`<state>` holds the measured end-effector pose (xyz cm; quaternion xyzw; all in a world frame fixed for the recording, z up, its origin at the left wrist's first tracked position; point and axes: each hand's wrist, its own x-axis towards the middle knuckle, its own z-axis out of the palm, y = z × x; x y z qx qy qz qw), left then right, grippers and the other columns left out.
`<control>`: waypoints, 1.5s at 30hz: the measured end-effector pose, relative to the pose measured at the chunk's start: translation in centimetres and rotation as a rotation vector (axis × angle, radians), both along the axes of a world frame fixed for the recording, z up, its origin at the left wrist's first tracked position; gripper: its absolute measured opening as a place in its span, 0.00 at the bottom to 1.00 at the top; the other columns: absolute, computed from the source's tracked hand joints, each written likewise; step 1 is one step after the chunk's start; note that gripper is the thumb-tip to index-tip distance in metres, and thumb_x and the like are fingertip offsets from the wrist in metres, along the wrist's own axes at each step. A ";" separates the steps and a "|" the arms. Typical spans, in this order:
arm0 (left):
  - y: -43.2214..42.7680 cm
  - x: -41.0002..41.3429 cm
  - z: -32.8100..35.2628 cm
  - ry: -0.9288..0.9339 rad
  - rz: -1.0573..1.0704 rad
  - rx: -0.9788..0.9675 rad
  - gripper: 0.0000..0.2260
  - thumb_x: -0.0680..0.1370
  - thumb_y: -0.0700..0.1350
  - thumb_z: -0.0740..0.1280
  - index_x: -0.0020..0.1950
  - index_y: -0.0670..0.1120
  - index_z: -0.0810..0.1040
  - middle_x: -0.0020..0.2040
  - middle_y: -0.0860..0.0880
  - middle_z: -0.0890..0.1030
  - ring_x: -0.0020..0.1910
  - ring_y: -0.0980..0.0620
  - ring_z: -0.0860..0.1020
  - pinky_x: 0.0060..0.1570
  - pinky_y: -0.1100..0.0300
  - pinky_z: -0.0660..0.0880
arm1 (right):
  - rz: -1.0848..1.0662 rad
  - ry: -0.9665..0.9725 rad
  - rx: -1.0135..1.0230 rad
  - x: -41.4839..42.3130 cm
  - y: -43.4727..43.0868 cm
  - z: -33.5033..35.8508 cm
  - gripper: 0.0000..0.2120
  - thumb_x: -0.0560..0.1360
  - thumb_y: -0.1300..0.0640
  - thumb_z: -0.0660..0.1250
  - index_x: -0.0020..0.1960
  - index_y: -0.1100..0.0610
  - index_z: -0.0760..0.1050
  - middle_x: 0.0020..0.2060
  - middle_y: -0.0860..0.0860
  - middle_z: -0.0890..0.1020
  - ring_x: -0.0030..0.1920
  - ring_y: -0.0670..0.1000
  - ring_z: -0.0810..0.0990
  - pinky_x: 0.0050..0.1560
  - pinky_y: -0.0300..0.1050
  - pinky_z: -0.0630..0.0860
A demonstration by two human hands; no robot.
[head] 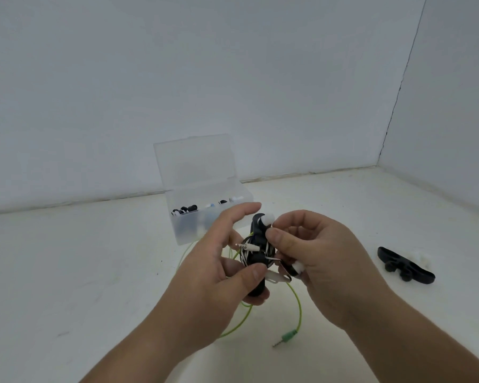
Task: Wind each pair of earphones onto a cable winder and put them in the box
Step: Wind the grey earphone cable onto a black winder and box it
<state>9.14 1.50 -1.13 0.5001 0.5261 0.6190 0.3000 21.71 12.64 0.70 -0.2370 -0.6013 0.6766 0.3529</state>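
Observation:
A black cable winder (256, 261) with white earphones wound around it is held upright between both hands above the table. My left hand (219, 272) grips its lower end with thumb and fingers. My right hand (313, 261) pinches the winder's upper part just below a white earbud (268, 219); a second white earbud (297, 268) sits under the right fingers. The white jack plug (248, 246) sticks out to the left. A green earphone cable (296, 305) lies loose on the table below, its green plug (288, 336) nearest me.
A clear plastic box (205, 225) with its lid up stands behind my hands and holds several wound earphones. A spare black winder (405, 266) lies at the right beside something small and white. Walls close the table at the back and right.

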 end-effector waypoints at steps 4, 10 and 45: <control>-0.2 -0.2 0.2 0.060 0.012 -0.030 0.27 0.72 0.37 0.69 0.62 0.66 0.77 0.49 0.50 0.71 0.34 0.42 0.82 0.42 0.50 0.82 | 0.065 -0.069 0.011 0.2 0.6 -0.1 0.06 0.73 0.63 0.73 0.49 0.61 0.79 0.36 0.56 0.81 0.28 0.51 0.76 0.29 0.43 0.74; 0.0 -0.4 -0.2 0.069 -0.021 -0.081 0.23 0.73 0.38 0.66 0.60 0.63 0.76 0.46 0.55 0.75 0.40 0.37 0.84 0.46 0.42 0.82 | 0.076 -0.273 0.238 0.5 0.8 0.1 0.02 0.76 0.53 0.72 0.47 0.48 0.83 0.40 0.52 0.79 0.30 0.45 0.74 0.34 0.41 0.71; -1.1 -0.9 1.4 0.577 0.299 -0.217 0.04 0.81 0.49 0.63 0.47 0.57 0.71 0.38 0.55 0.85 0.34 0.58 0.84 0.43 0.46 0.79 | 0.171 -0.245 0.262 -0.1 -0.5 -0.4 0.13 0.78 0.66 0.65 0.46 0.53 0.86 0.39 0.52 0.87 0.41 0.52 0.86 0.42 0.48 0.82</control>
